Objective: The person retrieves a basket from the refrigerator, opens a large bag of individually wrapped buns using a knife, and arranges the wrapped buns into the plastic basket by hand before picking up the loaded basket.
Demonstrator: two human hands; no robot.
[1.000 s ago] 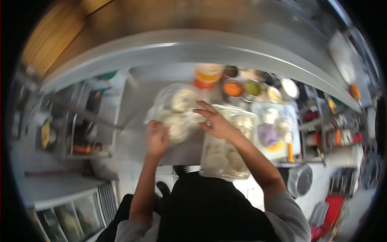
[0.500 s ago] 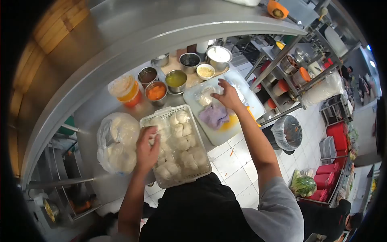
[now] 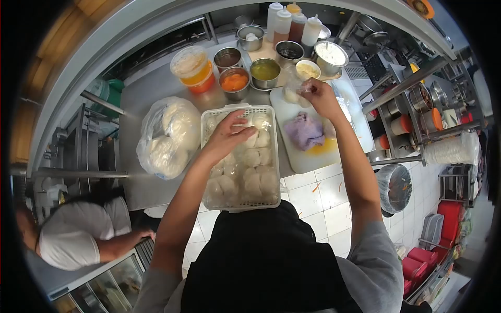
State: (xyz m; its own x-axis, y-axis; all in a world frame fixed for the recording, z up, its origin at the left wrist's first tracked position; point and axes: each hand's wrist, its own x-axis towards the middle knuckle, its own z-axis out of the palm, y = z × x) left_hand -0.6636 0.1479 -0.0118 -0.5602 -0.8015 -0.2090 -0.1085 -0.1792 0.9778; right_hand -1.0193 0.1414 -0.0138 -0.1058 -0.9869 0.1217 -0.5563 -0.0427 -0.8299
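Observation:
At the cutting board's far end, my right hand [image 3: 319, 95] pinches a crumpled piece of clear plastic [image 3: 295, 87], lifted partly off a pale lump beneath it. My left hand [image 3: 230, 134] hovers over or rests on the white plastic basket [image 3: 245, 209], fingers apart; contact cannot be made out. Pale dough balls [image 3: 259, 156] under clear film fill the basket. A purple cloth [image 3: 303, 131] lies on the white cutting board [image 3: 300, 166] beside a yellow patch [image 3: 324, 147].
Left of the basket sits a clear bag of dough [image 3: 169, 138]. Behind stand an orange-filled tub [image 3: 193, 70], metal pots of orange [image 3: 234, 81] and green liquid [image 3: 264, 70], a small bowl [image 3: 308, 69] and squeeze bottles [image 3: 282, 25]. Another person [image 3: 78, 235] is at lower left.
The view has shifted. My right hand has gone from spread fingers above the board to pinching the clear plastic and raising it. My left hand has moved toward the basket's far end.

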